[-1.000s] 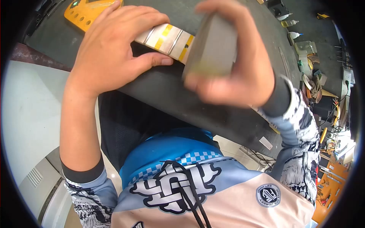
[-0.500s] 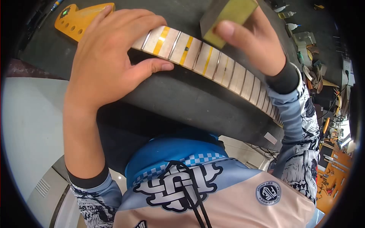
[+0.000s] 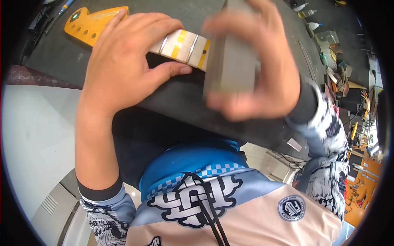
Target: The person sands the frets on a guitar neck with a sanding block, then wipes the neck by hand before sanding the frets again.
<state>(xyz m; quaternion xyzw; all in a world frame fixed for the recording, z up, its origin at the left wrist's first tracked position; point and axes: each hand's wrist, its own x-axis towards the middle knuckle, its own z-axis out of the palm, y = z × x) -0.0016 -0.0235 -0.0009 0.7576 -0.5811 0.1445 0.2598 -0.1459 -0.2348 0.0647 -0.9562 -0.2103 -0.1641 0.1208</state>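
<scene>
A guitar neck point(image 3: 177, 46) with a pale fretboard, metal frets and yellow tape strips lies across the dark bench. Its orange headstock point(image 3: 91, 25), with several round holes, points to the upper left. My left hand point(image 3: 127, 61) is wrapped over the neck beside the headstock, thumb along the near edge. In my right hand point(image 3: 266, 61), blurred by motion, is a grey block point(image 3: 234, 63), gripped between thumb and fingers over the fretboard. Block and hand hide the rest of the neck; whether the block touches the frets cannot be seen.
The dark bench top point(image 3: 172, 98) runs under the neck. Small bottles point(image 3: 305, 14), a clear plastic box point(image 3: 327, 37) and scattered tools lie along the right side. A small white label point(image 3: 294, 144) sits near the bench's front edge. Tools rest on an orange board point(image 3: 361, 192) at the lower right.
Since half a second ago, my right hand has brought the block from the upper right down and left over the fretboard, covering frets that showed then. My left hand keeps its hold.
</scene>
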